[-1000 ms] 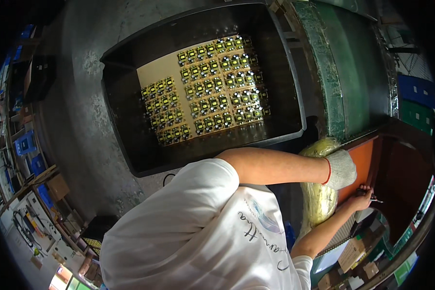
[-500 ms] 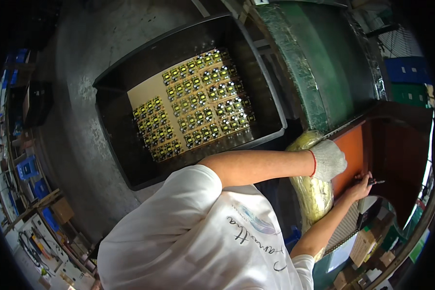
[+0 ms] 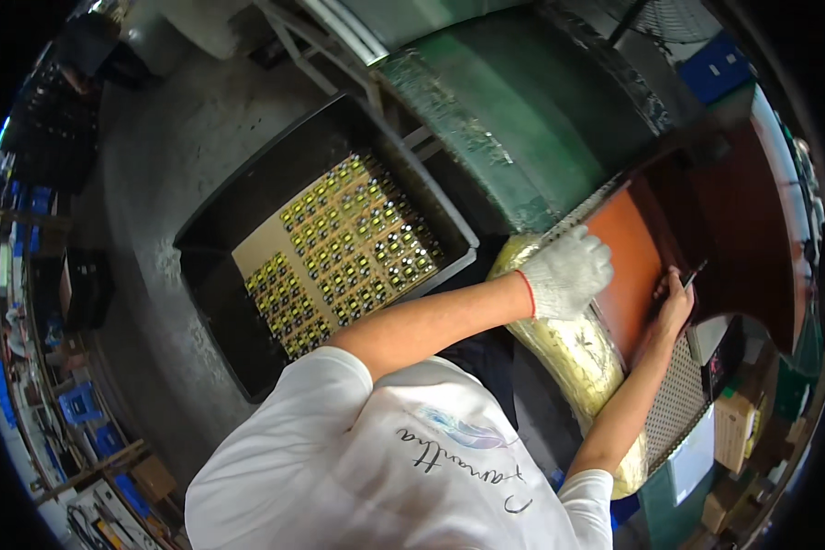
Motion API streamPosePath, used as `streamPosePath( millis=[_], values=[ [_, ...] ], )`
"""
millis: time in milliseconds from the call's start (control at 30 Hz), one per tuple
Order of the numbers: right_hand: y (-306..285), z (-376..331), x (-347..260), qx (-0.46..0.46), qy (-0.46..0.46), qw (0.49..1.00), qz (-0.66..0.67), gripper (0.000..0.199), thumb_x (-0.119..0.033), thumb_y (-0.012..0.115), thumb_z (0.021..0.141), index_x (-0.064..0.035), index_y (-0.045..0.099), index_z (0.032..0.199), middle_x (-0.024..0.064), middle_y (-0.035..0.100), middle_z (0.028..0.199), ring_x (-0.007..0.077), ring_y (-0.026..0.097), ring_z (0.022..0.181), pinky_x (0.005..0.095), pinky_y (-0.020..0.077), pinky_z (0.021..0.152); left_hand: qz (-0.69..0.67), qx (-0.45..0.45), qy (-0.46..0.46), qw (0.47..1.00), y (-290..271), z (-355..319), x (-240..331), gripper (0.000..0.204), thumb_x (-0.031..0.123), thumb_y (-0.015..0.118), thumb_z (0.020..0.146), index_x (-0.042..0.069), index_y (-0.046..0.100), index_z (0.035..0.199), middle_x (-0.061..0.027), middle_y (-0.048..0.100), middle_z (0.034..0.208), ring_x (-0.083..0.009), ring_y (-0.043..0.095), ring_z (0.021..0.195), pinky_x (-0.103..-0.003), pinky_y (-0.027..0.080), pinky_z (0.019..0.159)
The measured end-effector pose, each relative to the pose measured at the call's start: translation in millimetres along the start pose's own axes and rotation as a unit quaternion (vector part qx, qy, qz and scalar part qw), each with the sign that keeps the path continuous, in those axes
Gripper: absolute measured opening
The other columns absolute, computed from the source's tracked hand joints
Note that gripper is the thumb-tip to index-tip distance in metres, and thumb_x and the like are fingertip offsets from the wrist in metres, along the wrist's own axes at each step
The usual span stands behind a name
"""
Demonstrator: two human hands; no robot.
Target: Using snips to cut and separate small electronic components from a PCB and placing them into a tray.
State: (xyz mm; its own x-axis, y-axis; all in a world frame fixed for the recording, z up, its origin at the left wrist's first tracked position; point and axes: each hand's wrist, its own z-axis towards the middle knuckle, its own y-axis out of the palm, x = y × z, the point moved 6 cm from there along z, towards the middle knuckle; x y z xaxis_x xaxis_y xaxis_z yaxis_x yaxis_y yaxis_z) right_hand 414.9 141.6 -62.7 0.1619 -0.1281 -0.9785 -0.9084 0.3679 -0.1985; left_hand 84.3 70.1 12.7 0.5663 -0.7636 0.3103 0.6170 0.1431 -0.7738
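My left hand (image 3: 568, 272) wears a white knit glove with a red cuff. Its fingers are curled at the near edge of an orange panel (image 3: 625, 266), above a yellow plastic-wrapped roll (image 3: 568, 353). My bare right hand (image 3: 672, 307) lies at the panel's right edge and pinches a thin dark metal tool (image 3: 694, 274), tip pointing up. A dark brown frame (image 3: 752, 229) surrounds the panel. Whether the gloved hand grips anything is hidden.
A black plastic tray (image 3: 220, 302) to the left holds a cardboard sheet with several rows of small yellow-green components (image 3: 343, 252). A green machine body (image 3: 522, 119) is behind. Perforated metal sheet (image 3: 674, 403) and boxes (image 3: 733, 422) sit at lower right. Shelves line the left rim.
The view has swung, so the tray slid left and the orange panel moved toward the middle. Both hands stay at the panel, the right still holding the thin tool.
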Motion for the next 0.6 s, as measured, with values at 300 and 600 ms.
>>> streamPosePath(
  millis=[300, 600],
  values=[
    [3, -11, 0, 0.042, -0.030, 0.997, 0.059, 0.016, -0.014, 0.066, 0.110, -0.0010, 0.072, 0.116, 0.0007, 0.064, 0.084, 0.0098, 0.058, 0.069, 0.0263, 0.0479, 0.062, 0.036, -0.118, -0.001, 0.992, 22, 3, 4, 0.016, 0.022, 0.069, 0.085, 0.007, 0.077, 0.087, -0.0137, 0.075, 0.093, -0.0316, 0.074, 0.102, -0.052, 0.049, 0.114],
    [16, -17, -12, 0.065, -0.062, 0.996, -0.014, 0.014, -0.009, 0.065, 0.108, -0.0008, 0.072, 0.117, 0.0028, 0.067, 0.086, 0.0105, 0.062, 0.070, 0.0271, 0.0516, 0.064, -0.043, -0.045, 0.025, 0.998, 16, 3, 4, 0.010, 0.013, 0.072, 0.087, 0.007, 0.068, 0.080, -0.0136, 0.069, 0.080, -0.0359, 0.071, 0.082, -0.048, 0.057, 0.080]
  ],
)
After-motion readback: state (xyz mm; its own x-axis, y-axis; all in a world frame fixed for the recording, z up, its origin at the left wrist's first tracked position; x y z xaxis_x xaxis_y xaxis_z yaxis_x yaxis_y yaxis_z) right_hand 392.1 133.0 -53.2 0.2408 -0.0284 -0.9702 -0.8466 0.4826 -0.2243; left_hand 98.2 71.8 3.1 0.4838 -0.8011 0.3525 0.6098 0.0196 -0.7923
